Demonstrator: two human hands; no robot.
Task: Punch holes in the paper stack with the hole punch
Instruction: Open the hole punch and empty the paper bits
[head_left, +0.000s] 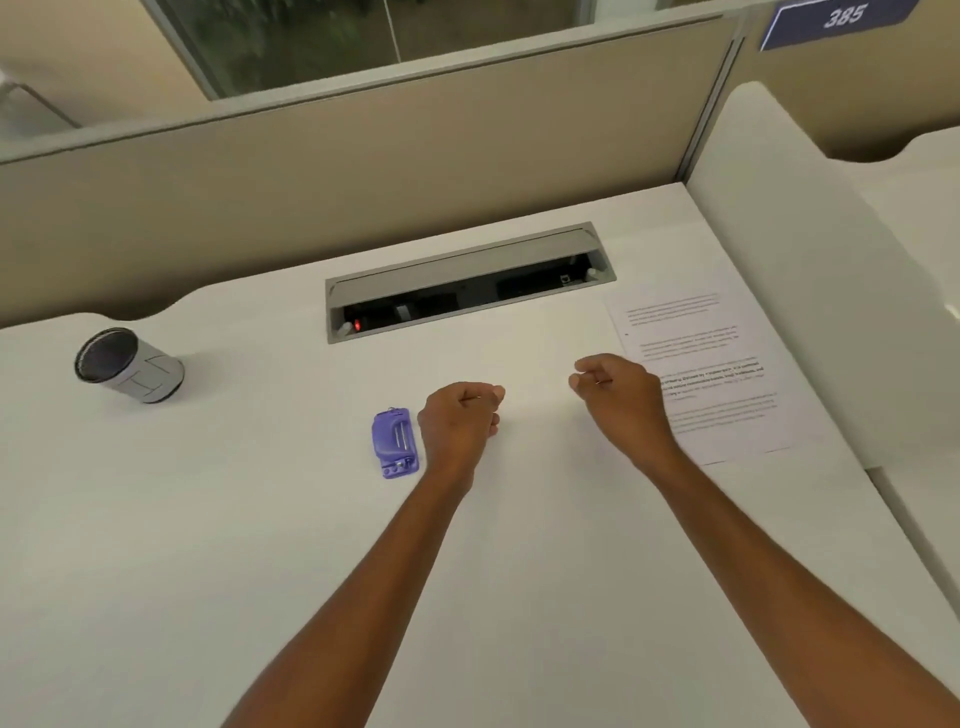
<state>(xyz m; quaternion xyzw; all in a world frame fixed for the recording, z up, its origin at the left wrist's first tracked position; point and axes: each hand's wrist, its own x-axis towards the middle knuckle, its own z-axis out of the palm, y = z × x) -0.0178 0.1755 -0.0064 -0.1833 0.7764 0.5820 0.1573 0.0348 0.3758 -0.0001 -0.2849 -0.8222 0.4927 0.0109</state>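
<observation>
Purple hole punch (395, 442) lies lengthwise just left of the empty, loosely fisted left hand (460, 423); right hand (621, 397), curled and empty, overlaps the paper stack (717, 374) at right of frame

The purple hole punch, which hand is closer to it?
Left. The left hand is right beside the purple hole punch, almost touching its side. The right hand is farther off, across a bare stretch of desk, by the paper stack.
</observation>
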